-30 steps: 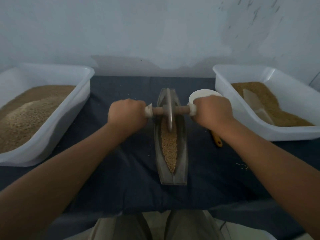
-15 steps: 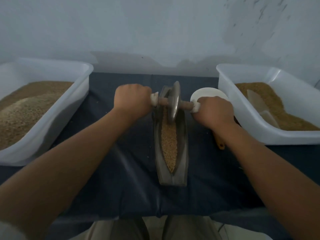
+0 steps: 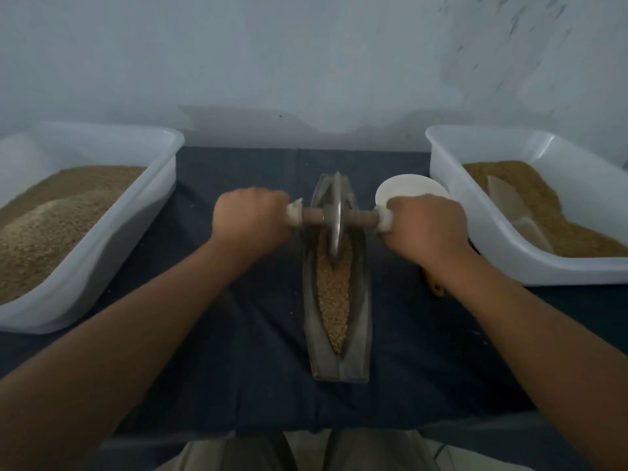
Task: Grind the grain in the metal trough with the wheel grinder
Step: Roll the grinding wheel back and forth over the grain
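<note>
Grey boat-shaped metal trough (image 3: 359, 334) lies on the dark blue cloth (image 3: 238, 334), long axis 12–6. Its near tip stops short of the cloth's 6 o'clock edge. Wall closes the 12 o'clock side just past the far tip.

Room on the flanks:
- 9 o'clock: wide strip of cloth before the left white plastic tub (image 3: 159, 198), heaped with tan granular stuff.
- 3 o'clock: narrower strip before the right white plastic tub (image 3: 475, 239), part-filled with the same. A translucent scoop (image 3: 509, 205) lies in it.
- 1 o'clock from the trough: white round bowl (image 3: 407, 188), just beside the right tub's wall and directly behind the right knuckles.
- 3–4 o'clock: yellow-handled tool (image 3: 436, 287) pokes out under the right wrist, rest hidden.

Wheel grinder (image 3: 336, 215) is a steel disc on a wooden axle with pale end grips. It stands upright in the trough's 12 o'clock half, rim down in the tan grain (image 3: 334, 300). Grain fills the channel from the disc to near the 6 o'clock tip. Axle runs 9–3, roughly level, above both trough rims.

Left hand (image 3: 249, 222): fist wrapped fully round the 9 o'clock grip, knuckles up, outside the left rim. Right hand (image 3: 428, 229): same full wrap on the 3 o'clock grip, outside the right rim. Forearms come in from 7 and 5 o'clock, over the open cloth.
</note>
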A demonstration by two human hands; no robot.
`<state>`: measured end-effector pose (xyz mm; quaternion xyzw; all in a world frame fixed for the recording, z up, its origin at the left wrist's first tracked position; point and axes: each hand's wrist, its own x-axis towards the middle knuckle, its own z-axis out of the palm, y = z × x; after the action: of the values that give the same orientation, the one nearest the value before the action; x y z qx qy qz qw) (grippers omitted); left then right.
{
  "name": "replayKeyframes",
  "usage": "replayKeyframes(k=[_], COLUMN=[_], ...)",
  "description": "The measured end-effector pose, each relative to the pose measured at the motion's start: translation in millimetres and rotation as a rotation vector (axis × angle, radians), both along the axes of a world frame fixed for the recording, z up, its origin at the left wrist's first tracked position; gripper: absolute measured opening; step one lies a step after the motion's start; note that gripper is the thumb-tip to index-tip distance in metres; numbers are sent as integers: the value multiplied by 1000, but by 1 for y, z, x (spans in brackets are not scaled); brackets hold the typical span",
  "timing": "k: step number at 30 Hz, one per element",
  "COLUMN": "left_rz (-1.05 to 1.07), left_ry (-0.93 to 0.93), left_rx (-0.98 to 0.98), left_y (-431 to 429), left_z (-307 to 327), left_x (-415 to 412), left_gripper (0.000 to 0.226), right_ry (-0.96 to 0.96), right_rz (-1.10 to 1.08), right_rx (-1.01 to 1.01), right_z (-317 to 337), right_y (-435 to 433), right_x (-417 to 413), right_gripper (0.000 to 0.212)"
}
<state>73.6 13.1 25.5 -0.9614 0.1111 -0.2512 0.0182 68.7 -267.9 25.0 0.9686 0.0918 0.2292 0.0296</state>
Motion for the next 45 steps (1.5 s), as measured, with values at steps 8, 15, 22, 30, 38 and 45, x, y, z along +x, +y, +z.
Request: replayKeyframes(k=[8,15,22,30,38,45], left_rz=[-77,-127,36,-156,10,-67], left_ry=[25,-52,101,-6,92,58], left_rx=[95,15,-67,-5,10,23], left_y=[3,17,-6,28,-12,9], left_z=[6,-18,4,-26,12,-6], left_x=[-37,-52,29,-78,27,-43], left_gripper=[44,41,41,52,34,41], right_ry=[170,10,92,65,85,101], right_rz=[-33,100,-61,133,-93,22], right_rx=[50,9,-19,-88,32,25], right_z=[-8,-16,16,-2,4,0], right_y=[-9,-14,6,-14,4,-9], right_x=[-33,-53,35,-64,26,-40], right_gripper=[41,39,35,33,44,37])
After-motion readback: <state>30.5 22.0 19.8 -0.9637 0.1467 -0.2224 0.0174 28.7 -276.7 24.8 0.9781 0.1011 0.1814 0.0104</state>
